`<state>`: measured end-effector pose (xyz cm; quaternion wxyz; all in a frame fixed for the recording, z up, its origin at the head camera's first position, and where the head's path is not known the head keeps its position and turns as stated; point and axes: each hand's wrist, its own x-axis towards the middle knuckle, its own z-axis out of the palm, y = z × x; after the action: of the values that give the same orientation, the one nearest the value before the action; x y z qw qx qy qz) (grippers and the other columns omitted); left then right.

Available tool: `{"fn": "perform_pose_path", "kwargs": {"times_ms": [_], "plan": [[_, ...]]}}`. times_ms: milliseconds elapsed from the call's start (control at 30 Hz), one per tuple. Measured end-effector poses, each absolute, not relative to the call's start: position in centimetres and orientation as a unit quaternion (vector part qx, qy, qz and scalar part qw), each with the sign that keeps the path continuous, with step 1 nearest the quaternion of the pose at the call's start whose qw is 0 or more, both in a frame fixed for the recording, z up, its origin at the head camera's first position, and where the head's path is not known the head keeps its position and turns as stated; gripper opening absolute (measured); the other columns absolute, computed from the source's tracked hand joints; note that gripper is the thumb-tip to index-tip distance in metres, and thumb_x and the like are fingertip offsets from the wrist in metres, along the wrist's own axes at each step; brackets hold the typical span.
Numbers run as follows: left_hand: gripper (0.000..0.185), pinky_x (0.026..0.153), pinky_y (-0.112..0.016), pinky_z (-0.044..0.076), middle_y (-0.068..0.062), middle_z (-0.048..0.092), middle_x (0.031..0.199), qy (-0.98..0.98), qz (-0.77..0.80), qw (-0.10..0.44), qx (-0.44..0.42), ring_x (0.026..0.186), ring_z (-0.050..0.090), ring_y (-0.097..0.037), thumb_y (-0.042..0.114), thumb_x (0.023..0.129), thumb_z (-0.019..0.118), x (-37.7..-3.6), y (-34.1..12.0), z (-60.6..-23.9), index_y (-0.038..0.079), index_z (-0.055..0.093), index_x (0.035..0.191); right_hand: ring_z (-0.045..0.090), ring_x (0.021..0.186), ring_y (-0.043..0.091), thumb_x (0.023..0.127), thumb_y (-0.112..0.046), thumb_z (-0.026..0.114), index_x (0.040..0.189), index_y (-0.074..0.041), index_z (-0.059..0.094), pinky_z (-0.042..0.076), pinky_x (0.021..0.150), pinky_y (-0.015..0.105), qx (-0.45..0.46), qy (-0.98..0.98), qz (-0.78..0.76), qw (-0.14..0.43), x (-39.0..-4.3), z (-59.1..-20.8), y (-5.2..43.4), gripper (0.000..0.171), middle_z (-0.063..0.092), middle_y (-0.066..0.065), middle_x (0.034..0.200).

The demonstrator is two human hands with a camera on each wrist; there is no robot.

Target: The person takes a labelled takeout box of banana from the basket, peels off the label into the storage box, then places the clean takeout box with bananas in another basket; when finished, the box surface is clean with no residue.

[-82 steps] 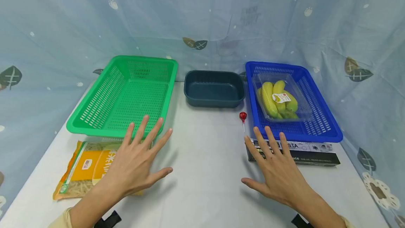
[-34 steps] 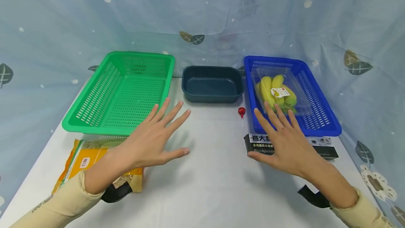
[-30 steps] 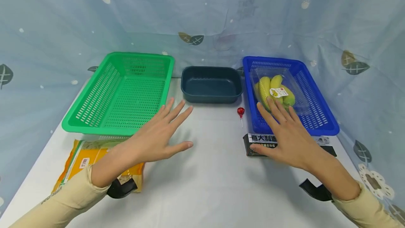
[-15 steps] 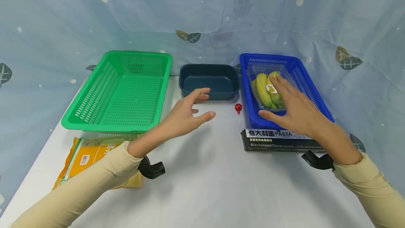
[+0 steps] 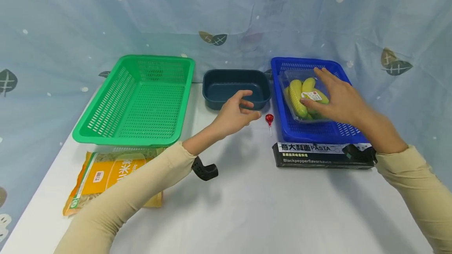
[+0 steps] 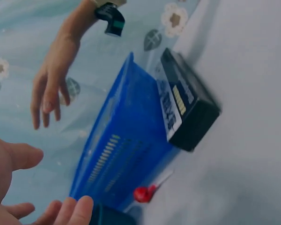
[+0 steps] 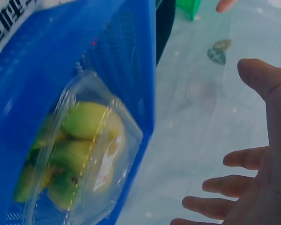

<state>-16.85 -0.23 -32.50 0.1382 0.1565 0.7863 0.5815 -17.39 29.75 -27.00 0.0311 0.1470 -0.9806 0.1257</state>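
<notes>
Right hand (image 5: 335, 99) spread above the banana pack (image 5: 306, 98) inside the blue basket (image 5: 319, 132), not gripping; left hand (image 5: 234, 115) loosely open beside the lollipop (image 5: 269, 119) — slick clamshell could slip if pinched off-centre.

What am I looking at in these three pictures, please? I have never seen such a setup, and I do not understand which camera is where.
A person works with two bare hands; there is no machine. The wide picture comes from a camera on the head; the others come from cameras on each wrist. On the white table stand a green basket, a dark tub and a blue basket containing a clear box of bananas. A red lollipop, a black pasta box and a yellow packet also lie there. The right hand is over the bananas; the left hand reaches towards the lollipop. Neither hand holds anything.
</notes>
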Motion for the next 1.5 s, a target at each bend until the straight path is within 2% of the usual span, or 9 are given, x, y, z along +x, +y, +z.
{"fn": "perform_pose_path", "kwargs": {"times_ms": [167, 367, 467, 733, 900, 1067, 1133, 1333, 1500], "plan": [[0.068, 0.067, -0.030, 0.055, -0.005, 0.055, 0.110, 0.773, 0.604, 0.150, 0.123, 0.088, 0.063, -0.015, 0.024, 0.083, 0.073, -18.4, 1.1, -33.3, 0.017, 0.036, 0.140, 0.020, 0.133, 0.046, 0.084, -0.056, 0.058, 0.151, -0.013, 0.008, 0.019, 0.101, 0.064, 0.137, -0.980, 0.138, 0.028, -19.6, -26.7, 30.8, 0.094, 0.017, 0.023, 0.150], [0.066, 0.065, -0.030, 0.056, -0.005, 0.056, 0.103, 0.747, 0.634, 0.183, 0.086, 0.083, 0.063, -0.016, 0.022, 0.082, 0.074, -19.5, 2.7, -35.0, 0.017, 0.040, 0.138, 0.030, 0.122, 0.054, 0.086, -0.059, 0.052, 0.150, -0.007, 0.007, 0.026, 0.096, 0.065, 0.106, -0.986, 0.132, -0.012, -22.2, -27.0, 31.9, 0.094, 0.024, 0.030, 0.145], [0.066, 0.064, -0.031, 0.056, -0.005, 0.056, 0.103, 0.741, 0.640, 0.183, 0.085, 0.082, 0.064, -0.016, 0.020, 0.082, 0.074, -19.7, 3.4, -35.6, 0.017, 0.040, 0.138, 0.031, 0.121, 0.056, 0.087, -0.059, 0.051, 0.150, -0.005, 0.009, 0.027, 0.095, 0.066, 0.098, -0.985, 0.139, -0.023, -23.4, -27.2, 32.4, 0.093, 0.026, 0.034, 0.141], [0.067, 0.066, -0.038, 0.056, -0.007, 0.057, 0.106, 0.734, 0.650, 0.173, 0.088, 0.073, 0.065, -0.019, 0.018, 0.080, 0.076, -20.0, 6.0, -35.6, 0.016, 0.041, 0.137, 0.022, 0.127, 0.055, 0.088, -0.062, 0.045, 0.149, -0.001, 0.008, 0.021, 0.099, 0.066, 0.065, -0.985, 0.148, -0.055, -26.0, -27.2, 33.6, 0.094, 0.020, 0.034, 0.144], [0.069, 0.064, -0.037, 0.056, -0.012, 0.056, 0.112, 0.733, 0.651, 0.176, 0.083, 0.070, 0.065, -0.020, 0.015, 0.080, 0.076, -20.0, 7.6, -35.4, 0.015, 0.040, 0.138, 0.021, 0.126, 0.055, 0.088, -0.063, 0.042, 0.148, 0.001, 0.008, 0.021, 0.097, 0.067, 0.048, -0.984, 0.153, -0.072, -27.1, -27.6, 34.7, 0.095, 0.018, 0.036, 0.144], [0.069, 0.058, -0.034, 0.056, -0.010, 0.058, 0.110, 0.735, 0.650, 0.180, 0.064, 0.068, 0.066, -0.022, 0.011, 0.078, 0.077, -20.0, 8.9, -35.7, 0.015, 0.042, 0.137, 0.026, 0.123, 0.056, 0.088, -0.065, 0.040, 0.146, 0.006, 0.012, 0.024, 0.097, 0.066, 0.029, -0.985, 0.150, -0.076, -28.1, -28.1, 35.9, 0.096, 0.022, 0.038, 0.141], [0.069, 0.059, -0.035, 0.056, -0.008, 0.058, 0.108, 0.732, 0.654, 0.181, 0.057, 0.069, 0.066, -0.023, 0.008, 0.077, 0.077, -19.9, 9.2, -35.7, 0.015, 0.043, 0.136, 0.028, 0.122, 0.056, 0.088, -0.066, 0.039, 0.145, 0.008, 0.015, 0.025, 0.097, 0.065, 0.019, -0.985, 0.153, -0.077, -28.4, -28.3, 36.3, 0.097, 0.023, 0.038, 0.140], [0.071, 0.061, -0.037, 0.056, -0.012, 0.057, 0.105, 0.697, 0.689, 0.198, 0.029, 0.070, 0.065, -0.021, -0.005, 0.074, 0.075, -19.6, 9.8, -35.8, 0.014, 0.044, 0.135, 0.023, 0.124, 0.057, 0.085, -0.071, 0.036, 0.143, 0.011, 0.015, 0.024, 0.098, 0.065, -0.010, -0.980, 0.163, -0.110, -28.9, -29.4, 37.3, 0.102, 0.021, 0.037, 0.142], [0.069, 0.056, -0.033, 0.056, -0.018, 0.056, 0.107, 0.684, 0.701, 0.200, 0.022, 0.071, 0.063, -0.020, -0.008, 0.074, 0.073, -19.6, 9.9, -36.1, 0.014, 0.044, 0.133, 0.037, 0.115, 0.055, 0.082, -0.075, 0.035, 0.146, 0.007, 0.010, 0.040, 0.087, 0.060, -0.028, -0.971, 0.189, -0.141, -29.2, -30.1, 37.8, 0.107, 0.018, 0.037, 0.143]]}}
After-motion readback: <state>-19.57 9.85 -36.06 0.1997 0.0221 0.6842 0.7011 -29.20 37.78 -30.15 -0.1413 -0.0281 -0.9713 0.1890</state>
